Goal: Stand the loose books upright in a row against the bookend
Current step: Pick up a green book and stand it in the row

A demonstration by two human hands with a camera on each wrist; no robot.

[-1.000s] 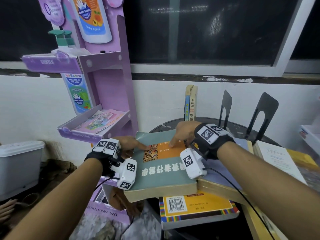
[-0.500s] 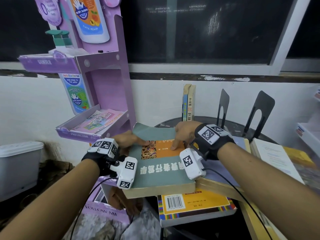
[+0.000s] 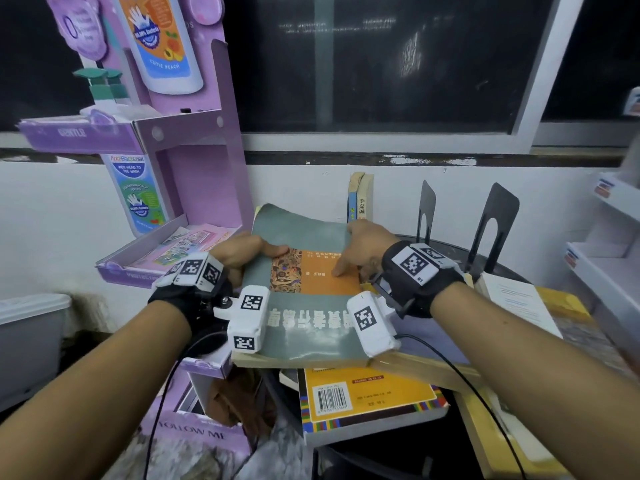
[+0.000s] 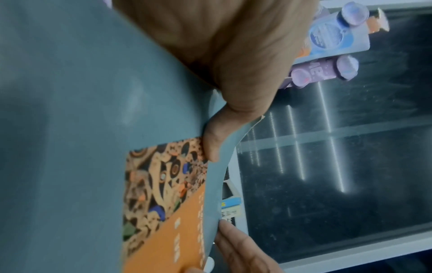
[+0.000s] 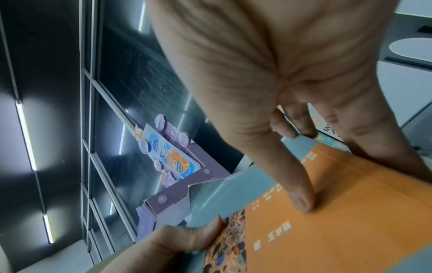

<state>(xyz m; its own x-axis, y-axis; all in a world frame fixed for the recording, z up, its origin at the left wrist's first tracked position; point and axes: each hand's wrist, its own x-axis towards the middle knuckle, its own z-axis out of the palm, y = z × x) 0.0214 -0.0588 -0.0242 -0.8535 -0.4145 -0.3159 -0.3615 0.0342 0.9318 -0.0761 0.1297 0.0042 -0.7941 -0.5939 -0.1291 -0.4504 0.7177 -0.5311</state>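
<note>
1. A person's two bare hands hold a large grey-green book [image 3: 304, 237] with an orange and patterned panel on its cover, seen from a head camera looking down.
2. The left hand [image 3: 239, 252] grips the book's left edge, thumb curled over the cover and fingers hidden beneath it; this grip is closed on the book.
3. The right hand [image 3: 363, 249] holds the book's far right edge, thumb pressed on the orange panel and fingers curled behind the edge; this grip is also closed on the book.
4. The book's far end is tilted up toward the wall, and its top left corner is bent.
5. Its near end lies over a stack of flat books, including a yellow book [image 3: 370, 400] with a barcode.
6. Behind the right hand, two thin books [image 3: 362, 199] stand upright against the white wall.
7. Two black metal bookends [image 3: 495, 216] stand to their right on the dark round counter [image 3: 485, 268].
8. A purple cardboard display stand [image 3: 194, 168] with soap bottles is at left.
</note>
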